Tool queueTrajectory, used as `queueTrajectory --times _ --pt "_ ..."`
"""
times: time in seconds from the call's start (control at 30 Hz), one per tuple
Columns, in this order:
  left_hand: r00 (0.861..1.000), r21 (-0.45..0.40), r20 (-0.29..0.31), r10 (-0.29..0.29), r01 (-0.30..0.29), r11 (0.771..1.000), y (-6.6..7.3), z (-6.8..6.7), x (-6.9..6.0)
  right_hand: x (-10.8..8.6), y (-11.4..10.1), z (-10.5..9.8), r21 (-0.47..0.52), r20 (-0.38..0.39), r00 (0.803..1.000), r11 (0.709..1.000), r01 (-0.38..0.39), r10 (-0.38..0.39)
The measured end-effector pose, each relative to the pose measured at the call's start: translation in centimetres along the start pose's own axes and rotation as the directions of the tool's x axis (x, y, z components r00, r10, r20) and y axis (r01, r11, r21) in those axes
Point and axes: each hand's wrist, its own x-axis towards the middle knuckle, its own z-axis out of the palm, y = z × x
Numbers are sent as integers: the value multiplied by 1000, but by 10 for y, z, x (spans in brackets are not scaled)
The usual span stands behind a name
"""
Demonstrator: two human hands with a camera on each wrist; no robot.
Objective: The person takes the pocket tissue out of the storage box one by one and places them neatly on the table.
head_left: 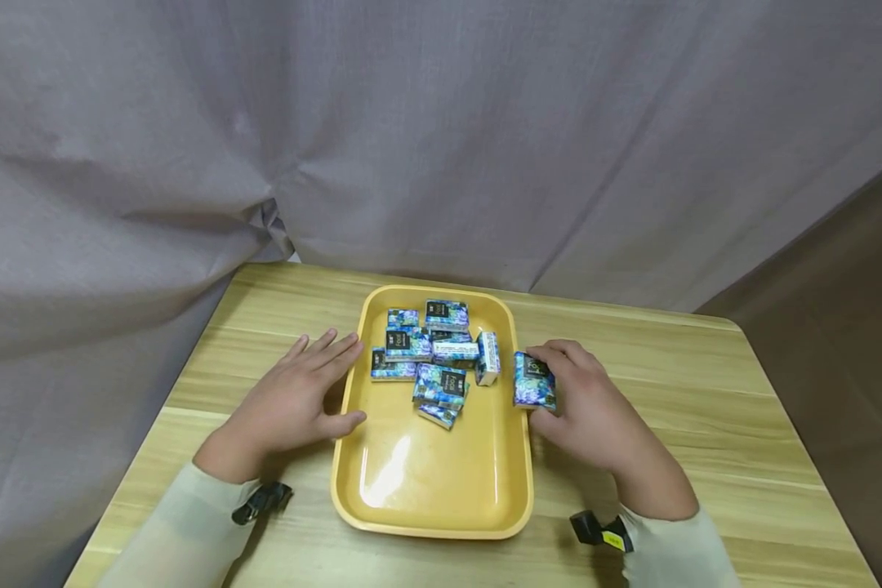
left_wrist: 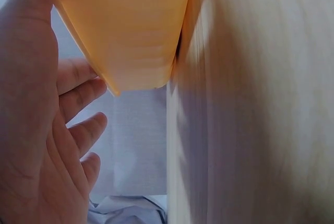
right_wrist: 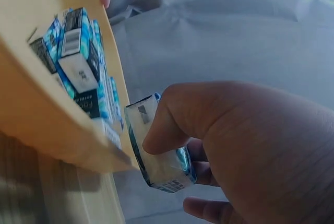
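Observation:
A yellow tray (head_left: pixel 426 490) stands on the table, with several small blue tissue packs (head_left: pixel 441 384) piled toward its far end. My right hand (head_left: pixel 584 400) grips one tissue pack (head_left: pixel 533 384) just outside the tray's right rim. In the right wrist view the thumb (right_wrist: pixel 164 138) presses one side of that held pack (right_wrist: pixel 141 125), and the other fingers are partly hidden behind it. My left hand (head_left: pixel 301 400) rests at the tray's left rim, fingers spread and fairly straight. The left wrist view shows those fingertips (left_wrist: pixel 96 85) touching the rim of the tray (left_wrist: pixel 130 36).
Beneath the tray is a wood-grain table (head_left: pixel 669 367), its far edge close behind the tray. A grey curtain (head_left: pixel 441 147) hangs behind the table and on its left. On the right is a darker brown surface (head_left: pixel 838 327).

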Motion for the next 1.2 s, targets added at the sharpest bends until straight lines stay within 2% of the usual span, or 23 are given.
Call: queueTrajectory --times 0.47,0.7,0.97,1.2 --pt "1000 -12 9 -9 9 1000 1 -3 0 6 25 5 19 14 999 998 -52 51" --pt "1000 -14 14 -15 16 1000 1 -2 0 4 40 8 48 0 999 998 -46 46" --pt "1000 -23 10 -20 20 1000 1 -1 1 5 50 16 60 53 993 992 -107 104" --pt "1000 -38 18 -25 25 999 0 0 0 7 59 27 81 72 991 989 -123 117"
